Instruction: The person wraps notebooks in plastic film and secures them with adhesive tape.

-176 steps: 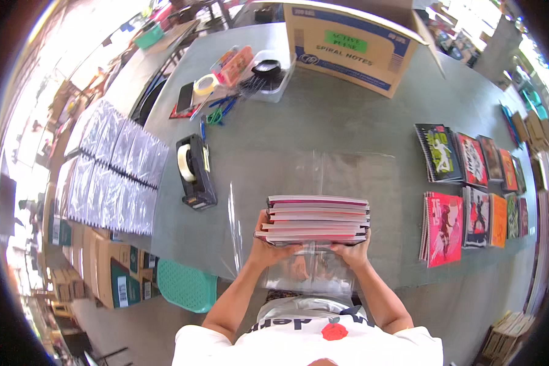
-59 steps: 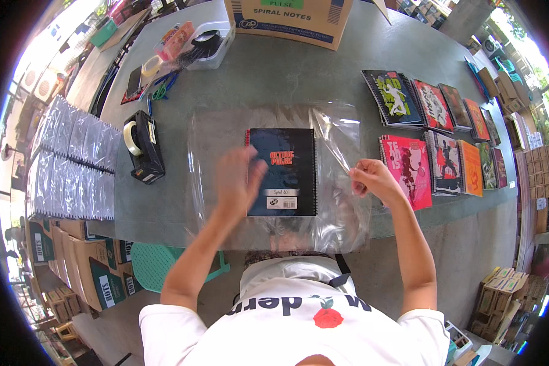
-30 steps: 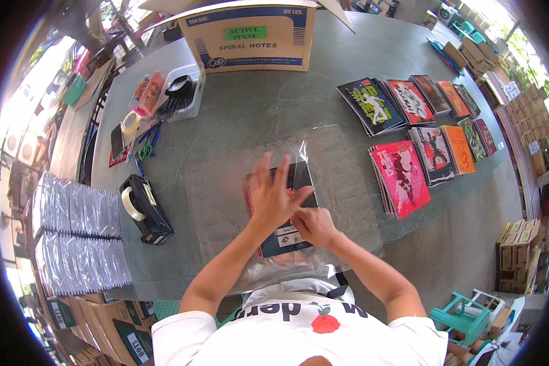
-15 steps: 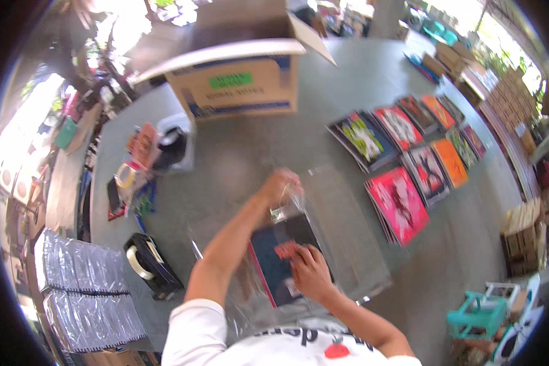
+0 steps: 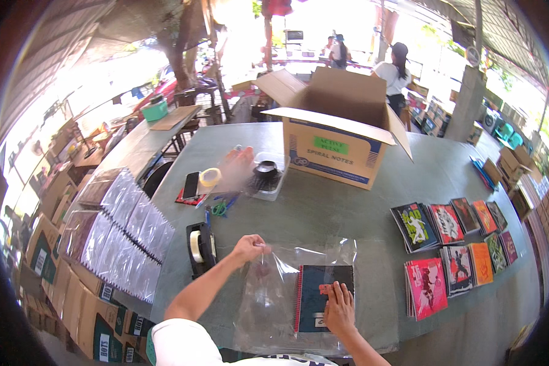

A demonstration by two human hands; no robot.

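A dark spiral notebook (image 5: 309,305) with a red coil along its left side lies on the table in front of me. Beneath and around it spreads a clear plastic bag (image 5: 265,311). My right hand (image 5: 340,308) rests on the notebook's cover, fingers stretched out flat beside a small red patch (image 5: 324,289). To the left, my left hand (image 5: 250,248) pinches an edge of the clear film and holds it up off the table. Whether the notebook is inside the bag or on top of it I cannot tell.
An open carton (image 5: 332,149) stands at the back. Rows of colourful notebooks (image 5: 426,287) lie at right. A tape dispenser (image 5: 200,247), yellow tape roll (image 5: 210,177), phone (image 5: 191,185) and plastic tub (image 5: 268,189) sit at left. Plastic-wrapped notebooks (image 5: 125,226) are stacked left. People (image 5: 393,76) are beyond.
My left hand has moved left from beyond the notebook's far edge, drawing the film with it. My right hand stays on the notebook. The view has tilted up.
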